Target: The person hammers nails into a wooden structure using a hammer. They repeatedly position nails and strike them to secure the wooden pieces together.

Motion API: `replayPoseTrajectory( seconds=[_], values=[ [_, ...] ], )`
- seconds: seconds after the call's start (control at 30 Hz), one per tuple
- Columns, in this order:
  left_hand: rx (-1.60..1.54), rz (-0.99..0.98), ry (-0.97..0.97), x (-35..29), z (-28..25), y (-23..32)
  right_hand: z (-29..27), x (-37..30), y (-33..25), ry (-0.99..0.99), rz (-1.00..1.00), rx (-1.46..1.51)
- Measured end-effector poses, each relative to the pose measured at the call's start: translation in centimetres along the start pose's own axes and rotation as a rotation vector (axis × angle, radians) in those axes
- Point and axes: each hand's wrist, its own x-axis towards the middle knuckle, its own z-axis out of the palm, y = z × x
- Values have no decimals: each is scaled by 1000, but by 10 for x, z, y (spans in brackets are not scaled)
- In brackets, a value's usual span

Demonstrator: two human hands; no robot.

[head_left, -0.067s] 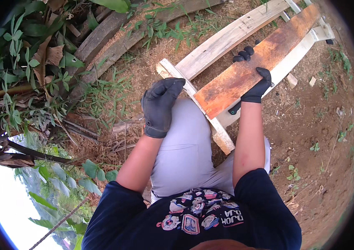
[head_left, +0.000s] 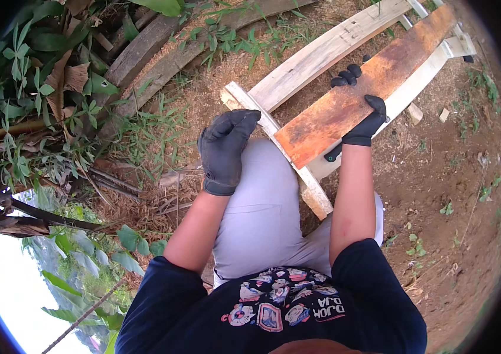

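Observation:
My right hand (head_left: 367, 125), in a black glove, grips a reddish-brown plank (head_left: 319, 128) across its width. The thumb lies over the near edge and fingertips show at the far edge. Slanting up to the right, the plank has its near end over a pale wooden crosspiece (head_left: 267, 123). My left hand (head_left: 224, 151), also gloved in black, is closed above my left thigh, its fingertips near that crosspiece. What those fingers hold, if anything, is hidden. Beside my right wrist, a black handle (head_left: 333, 153) partly shows from under the plank.
The crosspiece joins a low wooden frame with a long weathered board (head_left: 321, 56) and a pale board (head_left: 413, 97). Old timbers (head_left: 165, 76) lie at the upper left beside leafy plants (head_left: 32, 88). Small wood offcuts (head_left: 415, 113) rest on the brown soil at right.

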Motion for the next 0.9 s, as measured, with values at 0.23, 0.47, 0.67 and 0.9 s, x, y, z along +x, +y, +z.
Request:
replayPoseTrajectory(
  seconds=[0.23,0.47,0.67,0.9],
  values=[
    [78,39,10,8,-1,-7,-13,6,7,-68,-9,27],
    [123,37,23,15,2,-6,-21,9,8,-74,3,43],
    [199,41,-113,14,-4,-10,-10,7,10,-24,-16,-21],
    [599,353,-430,16,-8,-8,0,-2,-14,172,113,-343]
  ],
)
